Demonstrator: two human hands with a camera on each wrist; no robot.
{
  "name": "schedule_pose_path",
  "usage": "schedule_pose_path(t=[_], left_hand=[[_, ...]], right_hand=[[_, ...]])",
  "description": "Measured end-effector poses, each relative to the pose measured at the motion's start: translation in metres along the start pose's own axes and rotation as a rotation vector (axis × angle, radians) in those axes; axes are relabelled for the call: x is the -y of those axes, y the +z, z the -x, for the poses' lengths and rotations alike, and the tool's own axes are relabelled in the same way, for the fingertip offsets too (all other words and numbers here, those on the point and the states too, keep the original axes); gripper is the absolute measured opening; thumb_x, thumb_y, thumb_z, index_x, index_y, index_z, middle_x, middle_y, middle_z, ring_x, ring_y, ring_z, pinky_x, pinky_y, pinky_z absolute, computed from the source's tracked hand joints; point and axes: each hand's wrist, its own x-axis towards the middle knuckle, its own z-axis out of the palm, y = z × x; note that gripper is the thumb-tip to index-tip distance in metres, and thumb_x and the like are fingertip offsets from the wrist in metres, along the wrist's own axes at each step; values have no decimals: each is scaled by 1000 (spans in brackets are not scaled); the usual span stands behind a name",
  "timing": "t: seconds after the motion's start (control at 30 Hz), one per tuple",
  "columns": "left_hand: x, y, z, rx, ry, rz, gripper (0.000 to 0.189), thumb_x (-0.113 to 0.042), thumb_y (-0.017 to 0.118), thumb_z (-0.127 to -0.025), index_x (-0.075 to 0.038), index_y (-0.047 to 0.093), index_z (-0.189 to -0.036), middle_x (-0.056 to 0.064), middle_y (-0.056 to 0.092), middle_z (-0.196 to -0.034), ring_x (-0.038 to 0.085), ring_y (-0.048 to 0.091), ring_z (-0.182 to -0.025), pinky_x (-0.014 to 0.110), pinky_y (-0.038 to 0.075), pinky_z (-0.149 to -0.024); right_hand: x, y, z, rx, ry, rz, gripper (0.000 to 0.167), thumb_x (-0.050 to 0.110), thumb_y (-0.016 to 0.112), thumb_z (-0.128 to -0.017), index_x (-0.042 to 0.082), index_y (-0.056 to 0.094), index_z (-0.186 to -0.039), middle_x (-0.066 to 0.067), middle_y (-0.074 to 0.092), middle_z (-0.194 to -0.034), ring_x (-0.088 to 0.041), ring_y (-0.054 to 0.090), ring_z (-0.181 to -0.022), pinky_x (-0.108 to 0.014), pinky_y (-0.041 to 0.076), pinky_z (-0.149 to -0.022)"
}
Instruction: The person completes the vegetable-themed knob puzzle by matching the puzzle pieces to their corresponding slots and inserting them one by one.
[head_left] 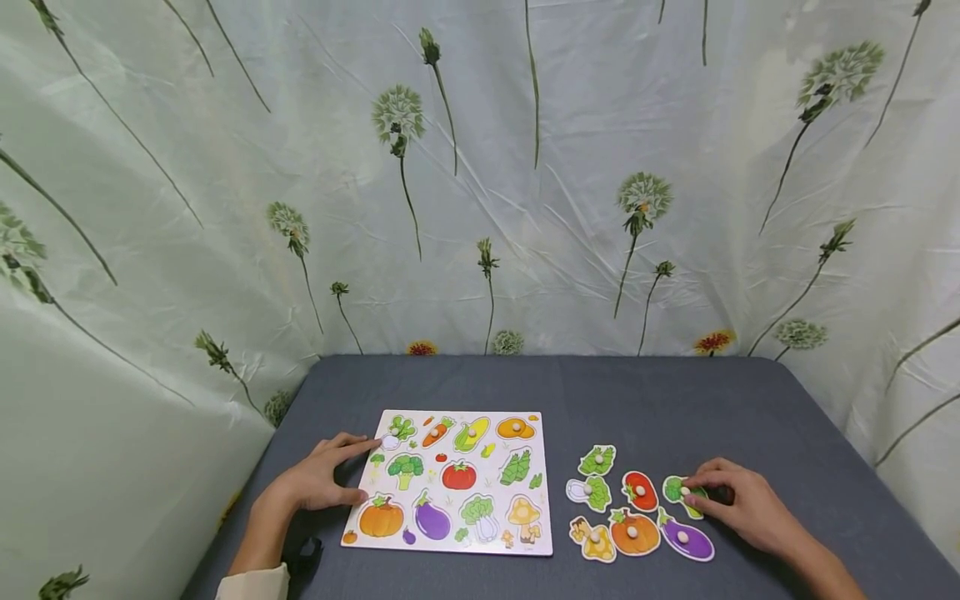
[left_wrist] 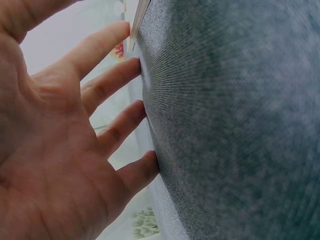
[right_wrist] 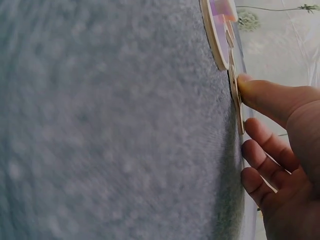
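A wooden vegetable puzzle board (head_left: 420, 542) lies on the dark grey table. Knobbed pieces, among them a carrot (head_left: 437, 432) and a corn cob (head_left: 471, 434), sit in its top row; the pictures below show no knobs. My left hand (head_left: 322, 477) has its fingers spread, with index finger and thumb touching the board's left edge. On the right, the thumb and index finger of my right hand (head_left: 738, 500) pinch the broccoli piece (head_left: 695, 505) at its knob. The broccoli lies at the right of a group of loose pieces. In the right wrist view its thin edge (right_wrist: 235, 92) shows beside the thumb.
Loose beside the broccoli are an eggplant (head_left: 693, 543), a tomato (head_left: 640, 492), a pumpkin (head_left: 634, 533), a mushroom (head_left: 597, 546), a bok choy (head_left: 597, 494) and a leafy green piece (head_left: 597, 460). A dandelion-print curtain (head_left: 480, 183) hangs behind the table (head_left: 600, 392).
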Motion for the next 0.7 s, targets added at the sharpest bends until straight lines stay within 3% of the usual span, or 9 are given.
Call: schedule_pose_path(t=[0.2,0.43,0.7], left_hand=[[-1,-1,0,5,0,4,86,-41,86,-74,-27,53,-152,13,46,-154,38,41,-133,74,39,-101],[-1,0,0,0,6,1,87,-40,86,-74,-26,52,-153,13,46,-154,39,40,-134,74,38,-102],[-1,-1,1,1,-1,7,87,-41,86,-73,-25,53,-152,14,45,-154,40,40,-135,74,38,-102]], right_hand=[[2,0,1,-6,14,19,8,28,84,-86,31,79,-92,12,65,-95,3,49,-75,-22,38,-62],[6,-2,-4,-81,-49,71,12,23,85,-84,30,79,-92,14,69,-92,6,54,-79,-23,42,-62],[14,-6,-14,-112,-63,93,10,23,84,-85,28,79,-93,14,69,-91,7,51,-77,-23,41,-61]])
